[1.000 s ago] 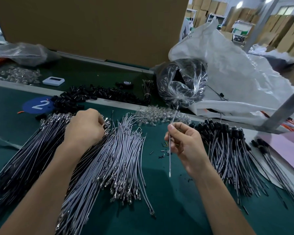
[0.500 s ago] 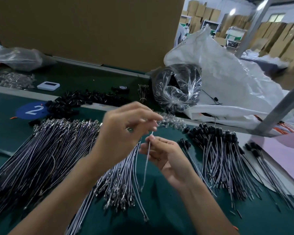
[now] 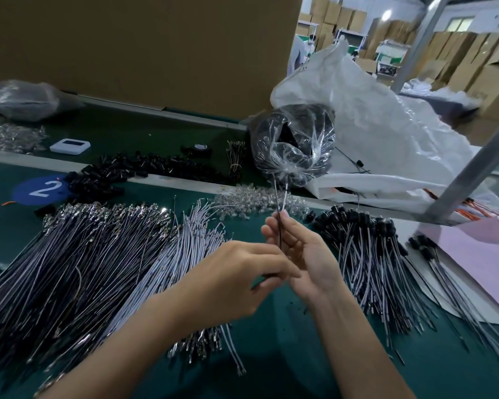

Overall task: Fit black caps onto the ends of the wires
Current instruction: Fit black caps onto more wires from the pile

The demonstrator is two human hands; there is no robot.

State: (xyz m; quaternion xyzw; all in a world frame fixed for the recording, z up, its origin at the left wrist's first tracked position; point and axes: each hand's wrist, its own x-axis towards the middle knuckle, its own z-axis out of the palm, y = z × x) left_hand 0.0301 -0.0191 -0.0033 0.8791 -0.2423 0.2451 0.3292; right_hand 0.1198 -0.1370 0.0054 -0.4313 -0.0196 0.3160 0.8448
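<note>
Right hand [image 3: 306,254] pinches wires [image 3: 279,231] upright — left hand [image 3: 236,272] holds below.

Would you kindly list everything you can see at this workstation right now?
Bare wires: big pile, grey, mat left and centre.
Capped wires: pile, grey with black caps, mat right.
Loose caps: heap, black, far left.
Bagged caps: one clear bag, black, far centre.
Clear parts: heap, transparent, mat's far edge.
Sack: one, white, far right.
Cardboard: one, brown, back.
Sticker: one, blue, left.
Held wires: two, dark and white, upright, centre.
Left hand: pinches their lower part.
Right hand: holds them higher up.
</note>
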